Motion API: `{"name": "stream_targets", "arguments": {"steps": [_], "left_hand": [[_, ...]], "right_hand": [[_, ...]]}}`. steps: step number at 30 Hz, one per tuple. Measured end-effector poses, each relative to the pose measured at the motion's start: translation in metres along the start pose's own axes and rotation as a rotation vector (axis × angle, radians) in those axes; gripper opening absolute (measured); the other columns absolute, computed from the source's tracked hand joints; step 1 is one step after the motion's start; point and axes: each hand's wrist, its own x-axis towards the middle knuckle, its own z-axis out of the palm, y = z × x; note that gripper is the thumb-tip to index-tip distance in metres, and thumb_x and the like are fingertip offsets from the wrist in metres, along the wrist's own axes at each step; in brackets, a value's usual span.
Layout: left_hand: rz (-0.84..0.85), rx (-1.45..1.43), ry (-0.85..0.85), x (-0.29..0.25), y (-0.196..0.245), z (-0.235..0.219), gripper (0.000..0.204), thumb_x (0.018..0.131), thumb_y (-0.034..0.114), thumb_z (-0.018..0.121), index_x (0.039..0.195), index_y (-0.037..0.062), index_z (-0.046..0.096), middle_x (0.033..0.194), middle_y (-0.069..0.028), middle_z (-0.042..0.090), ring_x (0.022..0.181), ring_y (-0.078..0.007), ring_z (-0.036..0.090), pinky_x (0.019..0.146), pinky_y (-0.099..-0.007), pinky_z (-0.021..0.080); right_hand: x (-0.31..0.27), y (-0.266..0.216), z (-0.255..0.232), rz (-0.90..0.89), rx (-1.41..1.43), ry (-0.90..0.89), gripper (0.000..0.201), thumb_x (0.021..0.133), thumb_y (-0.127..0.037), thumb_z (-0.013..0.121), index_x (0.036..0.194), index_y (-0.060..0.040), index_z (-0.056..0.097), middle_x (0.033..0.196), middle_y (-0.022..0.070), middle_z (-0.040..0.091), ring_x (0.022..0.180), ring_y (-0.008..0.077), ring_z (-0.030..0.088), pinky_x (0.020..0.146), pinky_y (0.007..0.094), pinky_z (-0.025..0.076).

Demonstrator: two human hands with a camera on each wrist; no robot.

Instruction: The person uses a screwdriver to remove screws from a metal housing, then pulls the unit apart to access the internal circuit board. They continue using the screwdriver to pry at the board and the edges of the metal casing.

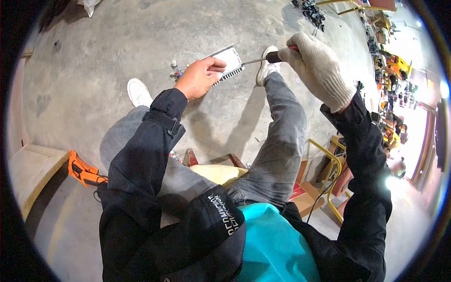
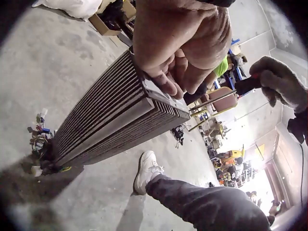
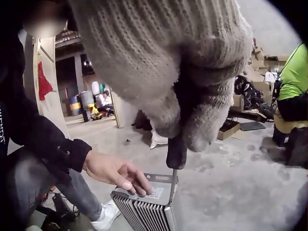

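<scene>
A finned metal box (image 1: 231, 57) with a flat end plate stands between the person's legs, colored wires (image 2: 41, 137) at its lower end. My bare left hand (image 1: 199, 77) rests its bent fingers on the end plate, near a printed label (image 3: 157, 193). In the gloved right hand (image 1: 315, 68) is a screwdriver (image 3: 176, 155), gripped by its dark handle. Its thin shaft runs down to a corner of the end plate, with the tip right at the edge. The ribbed sides of the box (image 2: 108, 103) face the left wrist camera.
White shoes (image 1: 138, 92) flank the box on the concrete floor. An orange tool-like object (image 1: 84, 169) lies by a pale bench (image 1: 37, 164) at left. A yellow-framed chair (image 1: 334, 181) and an open cardboard box (image 1: 305, 197) stand at right. Cluttered shelves and people appear farther off.
</scene>
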Motion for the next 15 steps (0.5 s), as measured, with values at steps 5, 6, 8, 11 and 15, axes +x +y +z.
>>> {"name": "stream_targets", "arguments": {"steps": [5, 6, 8, 11, 15], "left_hand": [[0.009, -0.017, 0.003, 0.002, -0.003, 0.002, 0.037, 0.091, -0.003, 0.056, 0.127, -0.0035, 0.06, 0.124, -0.013, 0.067, 0.119, -0.0192, 0.063, 0.105, -0.0321, 0.047], [0.013, -0.019, 0.0, 0.002, -0.004, 0.002, 0.037, 0.091, -0.003, 0.056, 0.128, -0.0034, 0.06, 0.124, -0.013, 0.067, 0.119, -0.0191, 0.063, 0.105, -0.032, 0.047], [0.014, -0.02, -0.002, 0.002, -0.006, 0.001, 0.037, 0.091, -0.003, 0.056, 0.128, -0.0034, 0.06, 0.123, -0.013, 0.067, 0.119, -0.019, 0.063, 0.105, -0.0319, 0.047], [0.036, -0.038, 0.005, 0.0, -0.006, 0.001, 0.037, 0.091, -0.003, 0.056, 0.128, -0.0032, 0.06, 0.123, -0.0129, 0.067, 0.119, -0.0189, 0.063, 0.105, -0.0318, 0.047], [0.016, -0.024, -0.01, 0.0, -0.005, -0.001, 0.036, 0.091, -0.002, 0.057, 0.127, -0.003, 0.06, 0.123, -0.0125, 0.067, 0.119, -0.0187, 0.063, 0.104, -0.0316, 0.048]], "right_hand": [[-0.003, -0.007, -0.001, 0.166, 0.115, -0.038, 0.026, 0.09, -0.016, 0.068, 0.112, -0.0049, 0.06, 0.098, 0.016, 0.061, 0.097, 0.0356, 0.066, 0.077, 0.0395, 0.054], [-0.003, -0.005, -0.002, 0.165, 0.116, -0.037, 0.026, 0.09, -0.016, 0.068, 0.112, -0.0049, 0.06, 0.098, 0.016, 0.061, 0.097, 0.0356, 0.066, 0.077, 0.0395, 0.054], [-0.002, -0.001, -0.004, -0.111, 0.013, 0.003, 0.025, 0.091, -0.015, 0.068, 0.113, -0.0055, 0.06, 0.103, 0.0164, 0.061, 0.098, 0.0356, 0.066, 0.078, 0.0403, 0.054], [-0.004, 0.002, -0.002, -0.152, -0.009, 0.015, 0.025, 0.091, -0.014, 0.067, 0.113, -0.0057, 0.06, 0.107, 0.0168, 0.06, 0.098, 0.0361, 0.066, 0.078, 0.0415, 0.054], [-0.002, -0.003, -0.001, -0.024, -0.035, -0.004, 0.026, 0.09, -0.016, 0.069, 0.112, -0.0054, 0.06, 0.106, 0.0173, 0.06, 0.097, 0.0361, 0.066, 0.078, 0.0418, 0.053]]}}
